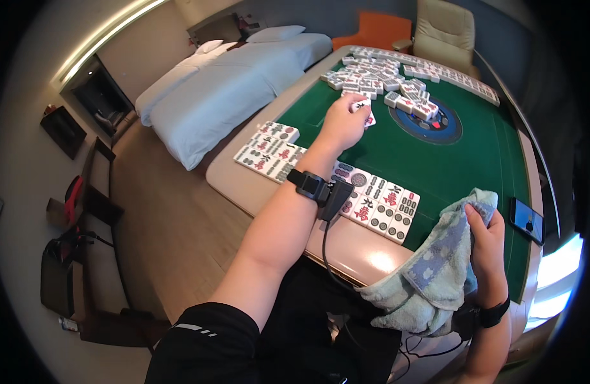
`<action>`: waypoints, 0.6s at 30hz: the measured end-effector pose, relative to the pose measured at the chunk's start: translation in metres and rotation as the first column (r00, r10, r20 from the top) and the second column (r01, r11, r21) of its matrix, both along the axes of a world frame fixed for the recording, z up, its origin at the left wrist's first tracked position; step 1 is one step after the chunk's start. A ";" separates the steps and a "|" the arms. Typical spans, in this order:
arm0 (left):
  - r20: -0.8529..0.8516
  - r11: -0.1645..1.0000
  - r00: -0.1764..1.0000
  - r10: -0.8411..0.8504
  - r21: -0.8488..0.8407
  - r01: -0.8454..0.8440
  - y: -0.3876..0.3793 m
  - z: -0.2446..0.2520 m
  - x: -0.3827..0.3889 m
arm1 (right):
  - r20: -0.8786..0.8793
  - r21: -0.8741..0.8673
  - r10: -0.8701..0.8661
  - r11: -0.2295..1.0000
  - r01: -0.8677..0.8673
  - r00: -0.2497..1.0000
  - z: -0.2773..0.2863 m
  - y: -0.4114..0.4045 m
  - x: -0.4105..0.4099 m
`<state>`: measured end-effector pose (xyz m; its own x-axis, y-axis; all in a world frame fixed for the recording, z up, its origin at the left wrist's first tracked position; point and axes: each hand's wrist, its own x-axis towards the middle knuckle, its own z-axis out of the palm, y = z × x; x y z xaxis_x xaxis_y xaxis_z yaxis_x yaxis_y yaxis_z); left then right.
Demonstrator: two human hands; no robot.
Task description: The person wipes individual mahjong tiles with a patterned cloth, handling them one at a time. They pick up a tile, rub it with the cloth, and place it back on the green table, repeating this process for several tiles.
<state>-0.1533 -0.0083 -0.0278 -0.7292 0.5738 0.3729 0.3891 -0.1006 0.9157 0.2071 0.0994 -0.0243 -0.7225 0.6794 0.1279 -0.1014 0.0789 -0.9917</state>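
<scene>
My left hand (345,122) reaches out over the green felt of a mahjong table (448,165), its fingers closed on a mahjong tile (363,109). That tile's face, with black and red marks, is partly hidden by the fingers. At the right, my right hand (486,235) grips a pale green and blue towel (431,269), which hangs over the table's near edge. Between the hands, face-up tiles (371,201) lie side by side in rows. More face-up rows (271,149) lie to the left, and my forearm covers part of the layout.
Beyond the left hand lies a jumbled heap of tiles (367,74); several tiles rest on the round centre console (448,127). A tile row (467,84) lines the far edge. A phone (527,221) lies at the right edge. A cable (326,254) hangs from the left wrist device.
</scene>
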 end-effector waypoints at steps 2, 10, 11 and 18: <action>-0.047 0.995 0.999 -0.002 -0.103 -0.003 0.008 -0.004 -0.004 | 0.014 0.079 -0.038 0.996 0.036 0.999 -0.001 0.004 0.003; -0.370 0.729 0.905 -0.209 -0.676 -0.108 -0.055 0.007 -0.064 | -0.029 0.020 0.036 0.999 -0.035 0.999 0.001 -0.001 0.001; -0.380 0.710 0.903 -0.201 -0.692 -0.133 -0.061 0.004 -0.072 | -0.021 0.020 0.031 0.999 -0.030 0.999 0.001 -0.001 0.002; -0.332 0.617 0.882 -0.335 -0.784 -0.061 -0.072 -0.001 -0.077 | -0.033 0.017 0.030 0.999 -0.030 0.999 0.001 0.003 0.006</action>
<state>-0.2301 -0.0799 -0.0283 -0.5034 0.8640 -0.0125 0.7777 0.4593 0.4292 0.2131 0.1023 -0.0230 -0.7377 0.6551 0.1633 -0.1366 0.0921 -0.9863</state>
